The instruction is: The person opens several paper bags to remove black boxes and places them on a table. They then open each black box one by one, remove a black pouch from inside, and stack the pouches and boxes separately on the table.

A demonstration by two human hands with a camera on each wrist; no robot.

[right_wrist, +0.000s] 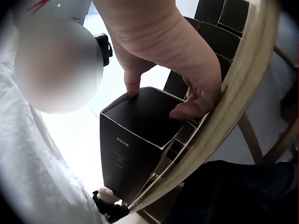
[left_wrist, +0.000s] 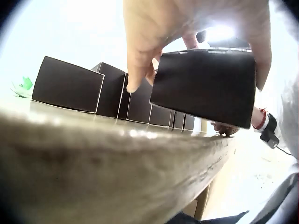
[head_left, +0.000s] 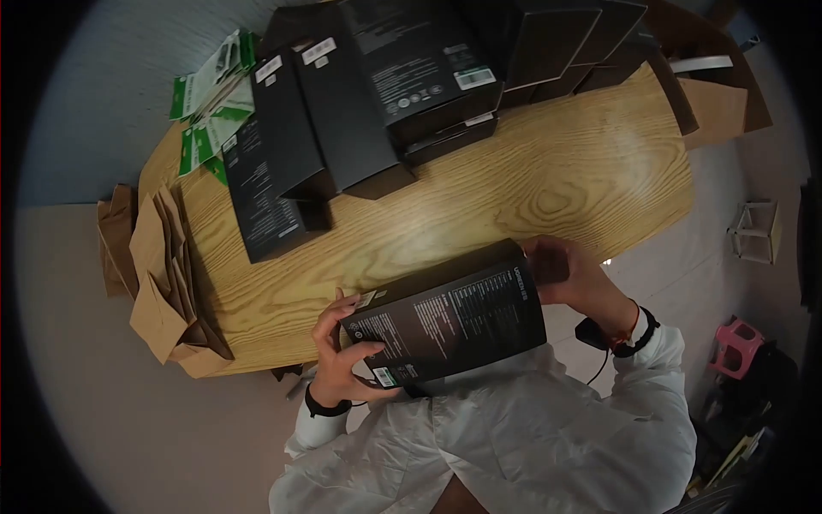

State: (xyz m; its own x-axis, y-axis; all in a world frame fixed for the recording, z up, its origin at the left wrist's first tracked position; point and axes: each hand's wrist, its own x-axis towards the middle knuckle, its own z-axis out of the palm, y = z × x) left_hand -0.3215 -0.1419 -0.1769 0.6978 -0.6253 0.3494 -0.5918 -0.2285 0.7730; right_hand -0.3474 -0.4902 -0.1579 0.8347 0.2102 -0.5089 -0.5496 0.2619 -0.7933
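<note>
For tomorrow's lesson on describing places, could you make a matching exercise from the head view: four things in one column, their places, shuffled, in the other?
Things
1. held black box
2. green-and-white packets
3. folded brown packaging
4. pink stool

Places
A. along the near-left edge of the wooden table
B. lower right of the view, away from the table
C. between the left hand and right hand
D. immediately left of the grouped black boxes

Pairs: 1-C; 2-D; 3-A; 4-B
</note>
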